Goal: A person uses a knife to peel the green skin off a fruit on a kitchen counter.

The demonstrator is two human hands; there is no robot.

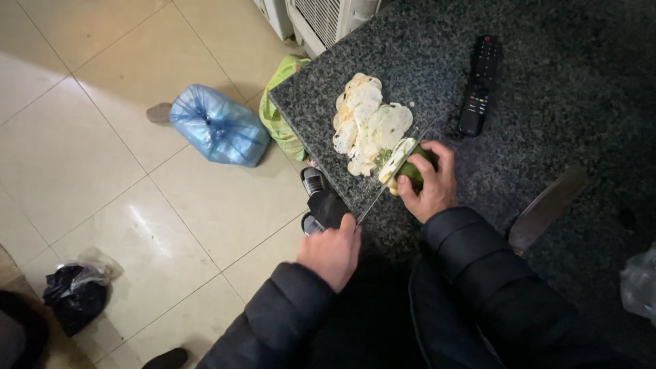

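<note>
Granite desk (547, 89): dark, speckled, carrying slices, remote, vegetable.
Left hand (333, 251): grip clenched around knife (393, 174) handle, blade angled up to vegetable.
Right hand (430, 181): grip grasping green vegetable (410, 167) on desk, near its edge.
Slices (365, 123): pale, heaped just beyond blade.
Remote (478, 85): black, right of slices.
Floor (102, 137): tiled, blue bag (215, 126), black bag (75, 290).

Green-skinned vegetable (412, 169) lies half-sliced on granite; knife (393, 172) crosses its cut face.
</note>
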